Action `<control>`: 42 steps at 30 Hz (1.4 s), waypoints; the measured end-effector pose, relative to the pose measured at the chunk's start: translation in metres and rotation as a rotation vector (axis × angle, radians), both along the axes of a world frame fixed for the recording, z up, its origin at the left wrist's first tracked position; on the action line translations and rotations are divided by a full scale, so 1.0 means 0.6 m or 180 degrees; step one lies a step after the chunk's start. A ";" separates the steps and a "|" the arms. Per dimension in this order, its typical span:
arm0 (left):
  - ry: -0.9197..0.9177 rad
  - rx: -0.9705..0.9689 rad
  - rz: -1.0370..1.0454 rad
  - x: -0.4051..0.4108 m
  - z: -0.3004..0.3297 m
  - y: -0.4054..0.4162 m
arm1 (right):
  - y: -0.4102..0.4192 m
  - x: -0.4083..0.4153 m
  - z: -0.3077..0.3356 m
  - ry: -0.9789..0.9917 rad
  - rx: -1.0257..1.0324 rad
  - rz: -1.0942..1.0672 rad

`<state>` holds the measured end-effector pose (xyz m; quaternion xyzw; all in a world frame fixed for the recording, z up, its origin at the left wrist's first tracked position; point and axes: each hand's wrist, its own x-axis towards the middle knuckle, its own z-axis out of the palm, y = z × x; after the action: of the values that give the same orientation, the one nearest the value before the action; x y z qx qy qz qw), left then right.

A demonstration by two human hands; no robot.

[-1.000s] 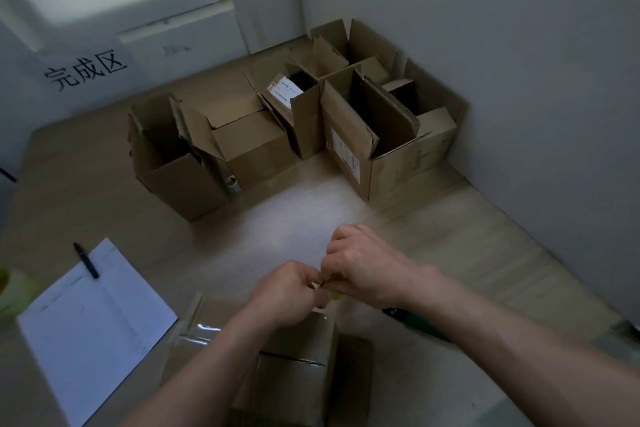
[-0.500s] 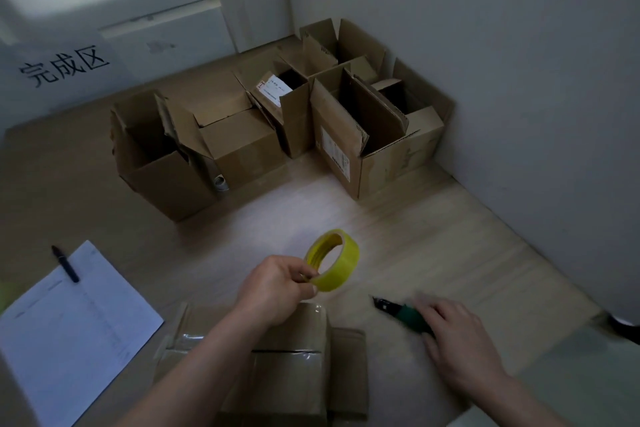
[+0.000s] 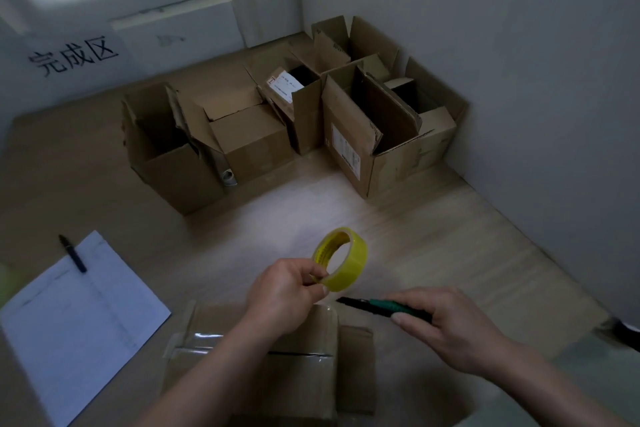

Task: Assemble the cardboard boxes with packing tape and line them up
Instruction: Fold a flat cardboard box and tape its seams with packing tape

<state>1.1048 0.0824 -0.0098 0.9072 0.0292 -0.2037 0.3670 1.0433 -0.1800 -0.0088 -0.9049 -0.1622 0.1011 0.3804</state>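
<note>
My left hand point(image 3: 284, 291) pinches a yellow roll of packing tape point(image 3: 341, 258) and holds it upright above the table. Below it lies a cardboard box point(image 3: 277, 371) with clear tape across its closed flaps, partly covered by my left forearm. My right hand point(image 3: 450, 326) grips a green and black utility knife point(image 3: 377, 306) whose tip points left toward the roll. Several open cardboard boxes point(image 3: 367, 135) stand grouped at the back of the table, near the right wall.
A white sheet of paper point(image 3: 72, 319) with a black marker point(image 3: 72, 253) on its top lies at the left. A sign with black characters point(image 3: 74, 55) hangs on the back wall. A white partition point(image 3: 519, 80) closes off the right side.
My hands separated. The left lifted the tape roll into view; the right moved down to the right, took the knife from the table and brought it toward the roll.
</note>
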 end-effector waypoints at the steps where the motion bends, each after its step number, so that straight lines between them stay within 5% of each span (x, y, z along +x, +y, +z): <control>1: -0.0008 -0.0009 0.0010 -0.001 0.001 0.000 | 0.002 0.006 0.000 -0.0008 -0.0056 0.0055; 14: -0.0155 0.0146 -0.0071 -0.006 0.015 -0.004 | 0.018 0.031 0.004 -0.0684 -0.0699 0.0408; 24: -0.0190 0.0244 -0.0083 -0.012 0.024 -0.004 | 0.026 0.028 0.037 0.0001 -0.0817 0.0311; 37: -0.0214 0.0283 -0.0088 -0.016 0.029 -0.005 | 0.062 0.053 0.118 -0.0122 -0.2043 0.0801; 42: -0.0220 0.0229 0.0002 -0.017 0.029 -0.004 | 0.052 0.038 0.067 -0.0029 -0.2141 0.0298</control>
<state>1.0944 0.0797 0.0076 0.9262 0.0242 -0.1710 0.3351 1.0660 -0.1489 0.0312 -0.9716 -0.1629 0.1623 0.0549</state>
